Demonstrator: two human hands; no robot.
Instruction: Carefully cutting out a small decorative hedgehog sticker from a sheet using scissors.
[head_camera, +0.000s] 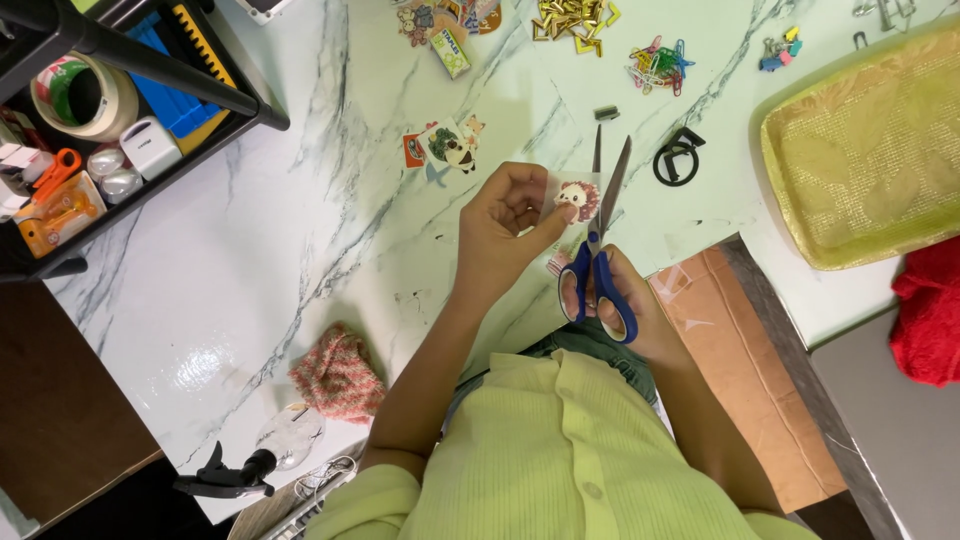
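My left hand (508, 225) pinches a small sticker picture of a hedgehog (577, 197) over the white marble table (300, 230). My right hand (625, 305) holds blue-handled scissors (600, 240), fingers through the loops. The blades are open, and they straddle the right edge of the sticker. A few cut-out animal stickers (445, 145) lie on the table just left of my left hand.
A black rack (110, 110) with tape rolls, a blue box and small tools stands at the far left. A yellow-green tray (870, 150) lies at right, a red cloth (930, 310) below it. Gold clips (572, 20), coloured paper clips (658, 65), a black ring (677, 158), a pink knitted piece (338, 372) and a cardboard sheet (740, 370) are around.
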